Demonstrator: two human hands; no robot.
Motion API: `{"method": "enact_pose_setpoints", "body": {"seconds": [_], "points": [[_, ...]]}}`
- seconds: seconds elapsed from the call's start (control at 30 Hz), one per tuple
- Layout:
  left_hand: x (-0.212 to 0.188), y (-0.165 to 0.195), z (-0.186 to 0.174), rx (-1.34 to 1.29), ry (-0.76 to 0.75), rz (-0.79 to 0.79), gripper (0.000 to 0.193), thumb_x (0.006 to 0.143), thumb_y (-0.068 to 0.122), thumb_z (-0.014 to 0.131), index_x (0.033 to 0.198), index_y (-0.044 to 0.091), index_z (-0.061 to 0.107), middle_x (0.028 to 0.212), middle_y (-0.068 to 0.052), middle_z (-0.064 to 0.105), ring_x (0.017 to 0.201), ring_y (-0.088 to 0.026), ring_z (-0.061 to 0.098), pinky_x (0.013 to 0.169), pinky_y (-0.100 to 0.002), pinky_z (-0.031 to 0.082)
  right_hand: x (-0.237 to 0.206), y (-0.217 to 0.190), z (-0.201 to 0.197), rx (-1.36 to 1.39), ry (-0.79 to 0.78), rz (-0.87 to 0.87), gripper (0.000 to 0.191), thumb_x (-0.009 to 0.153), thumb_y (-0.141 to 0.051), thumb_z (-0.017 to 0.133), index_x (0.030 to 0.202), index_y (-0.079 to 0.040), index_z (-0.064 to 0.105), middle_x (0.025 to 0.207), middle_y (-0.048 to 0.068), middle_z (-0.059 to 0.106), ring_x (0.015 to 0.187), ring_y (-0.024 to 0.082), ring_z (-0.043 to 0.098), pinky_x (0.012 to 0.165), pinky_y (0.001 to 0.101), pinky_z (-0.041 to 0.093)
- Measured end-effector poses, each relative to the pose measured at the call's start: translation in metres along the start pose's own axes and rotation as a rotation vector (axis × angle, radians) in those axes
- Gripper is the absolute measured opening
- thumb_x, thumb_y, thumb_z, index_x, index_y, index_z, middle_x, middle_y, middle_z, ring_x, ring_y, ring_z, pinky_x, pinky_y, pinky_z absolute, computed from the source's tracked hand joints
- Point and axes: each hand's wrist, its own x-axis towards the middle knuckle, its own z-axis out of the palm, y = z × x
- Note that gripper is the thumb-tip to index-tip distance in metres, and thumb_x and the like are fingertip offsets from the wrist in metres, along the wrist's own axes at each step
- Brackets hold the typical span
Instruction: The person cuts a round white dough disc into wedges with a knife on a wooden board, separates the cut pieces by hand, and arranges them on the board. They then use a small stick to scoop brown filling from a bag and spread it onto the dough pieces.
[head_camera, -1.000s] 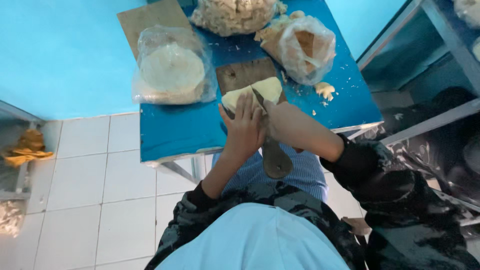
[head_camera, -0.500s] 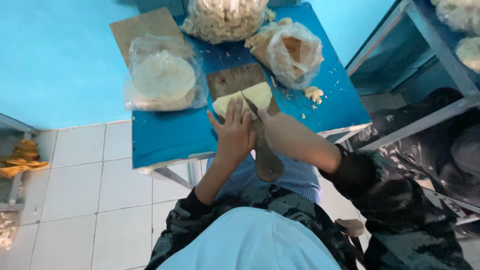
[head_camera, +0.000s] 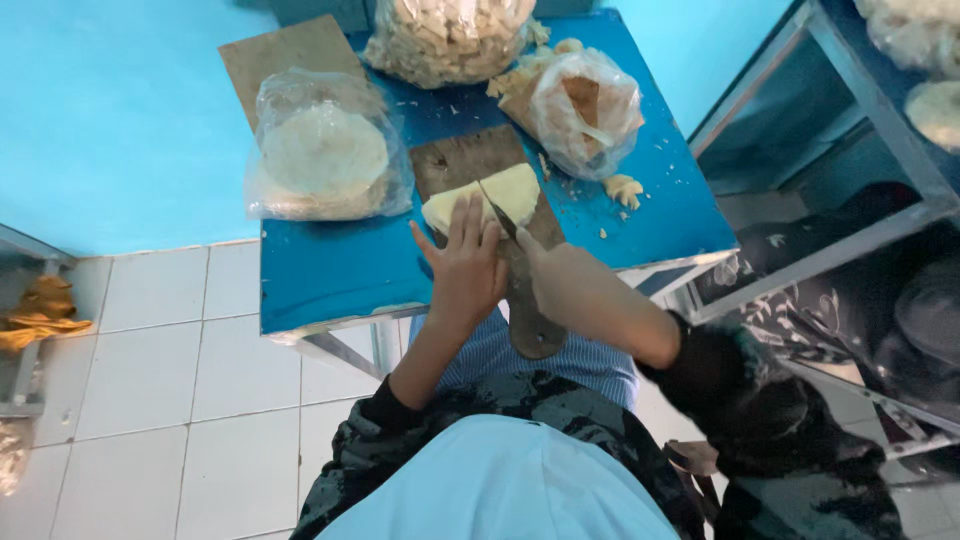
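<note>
Two hands on pale dough slab (head_camera: 485, 197), wooden board (head_camera: 470, 160).
Left hand (head_camera: 465, 265) flat, released, pressing at 6 o'clock; right hand (head_camera: 540, 262) clenched on knife (head_camera: 500, 215).

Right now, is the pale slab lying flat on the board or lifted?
Flat: the pale slab rests on the wooden board, left hand pressing it.

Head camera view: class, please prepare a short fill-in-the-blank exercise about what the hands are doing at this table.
1. The left hand presses on a pale yellow slab lying on a wooden ____.
2. The right hand draws a ____ across the slab.
3. The table top is coloured ____.

Missing words: board; knife; blue
</note>
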Motion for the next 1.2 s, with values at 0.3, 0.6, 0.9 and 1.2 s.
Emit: {"method": "enact_pose_setpoints", "body": {"seconds": [0.3,0.6,0.9,1.2], "points": [[0.002,-0.002,0.002,0.015,0.011,0.018,0.052,0.088,0.032,0.061,0.132,0.005,0.056,0.162,-0.022,0.036,0.154,-0.037,0.029,0.108,-0.085,0.007,0.015,0.003,0.019,0.093,0.181,-0.075,0.064,0.086,-0.007,0.062,0.144,0.012,0.043,0.069,0.029,0.066,0.063,0.046,0.066,0.059,0.0551,0.052],[-0.001,-0.004,0.007,-0.016,0.015,0.013,0.044,0.091,0.030,0.060,0.130,0.008,0.057,0.164,-0.019,0.035,0.156,-0.035,0.028,0.109,-0.086,0.007,-0.010,0.006,0.026,0.063,0.110,-0.024,0.069,0.087,-0.008,0.061,0.148,0.011,0.037,0.065,0.028,0.065,0.060,0.046,0.065,0.057,0.0554,0.051],[0.001,-0.002,0.004,-0.001,-0.013,-0.014,0.041,0.090,0.029,0.060,0.126,0.009,0.059,0.164,-0.018,0.035,0.155,-0.035,0.027,0.107,-0.088,0.005,-0.017,-0.001,0.031,0.004,0.096,0.014,0.079,0.080,-0.005,0.062,0.152,0.008,0.033,0.068,0.026,0.065,0.061,0.043,0.065,0.056,0.0529,0.053],[0.000,-0.001,0.007,0.021,0.056,0.005,0.056,0.090,0.032,0.061,0.137,0.002,0.057,0.165,-0.021,0.035,0.156,-0.037,0.026,0.108,-0.087,0.004,-0.007,0.006,0.047,0.000,0.154,-0.025,0.079,0.084,-0.006,0.064,0.155,0.007,0.033,0.072,0.025,0.066,0.065,0.043,0.066,0.061,0.0512,0.054]]}}
